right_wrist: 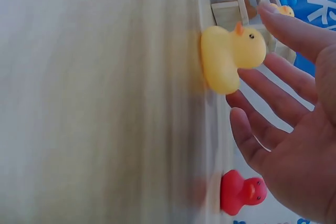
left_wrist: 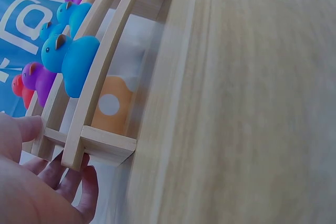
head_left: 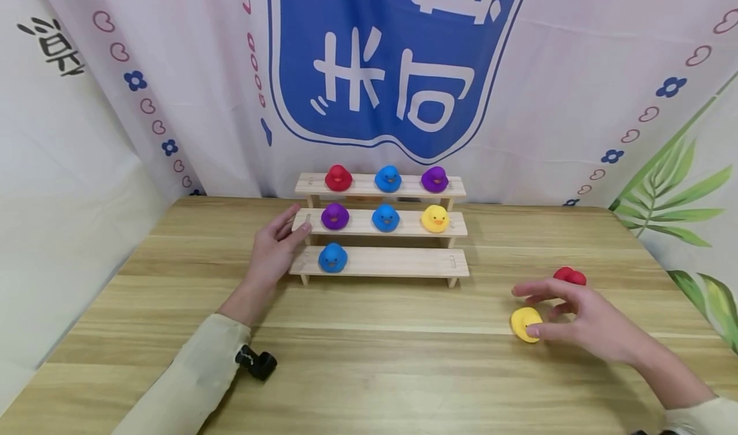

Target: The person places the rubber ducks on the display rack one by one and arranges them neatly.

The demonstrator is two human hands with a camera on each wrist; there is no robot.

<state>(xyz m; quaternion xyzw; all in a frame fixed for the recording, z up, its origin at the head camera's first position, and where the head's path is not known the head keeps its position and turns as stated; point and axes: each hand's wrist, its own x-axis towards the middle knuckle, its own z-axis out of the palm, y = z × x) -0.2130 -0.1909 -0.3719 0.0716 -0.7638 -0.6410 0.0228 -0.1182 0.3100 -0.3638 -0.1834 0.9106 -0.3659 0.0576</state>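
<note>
My left hand (head_left: 277, 246) grips the left end of a three-tier wooden stand (head_left: 398, 265), its thumb over the middle tier and its fingers around the end pieces. A yellow rubber duck (head_left: 526, 324) sits upright on the table to the right of the stand. Around that duck my right hand (head_left: 582, 320) is spread, thumb on the near side and fingers beyond; in the right wrist view a gap shows between thumb and fingers (right_wrist: 286, 85). Behind the right hand, partly hidden by it, is a red rubber duck (head_left: 571, 276).
Red, blue and purple ducks (head_left: 435, 179) line the top tier. On the middle tier stand purple, blue and yellow ducks (head_left: 435, 218). One blue duck (head_left: 332, 257) is at the bottom tier's left. A printed curtain (head_left: 530, 134) hangs behind the wooden table (head_left: 369, 371).
</note>
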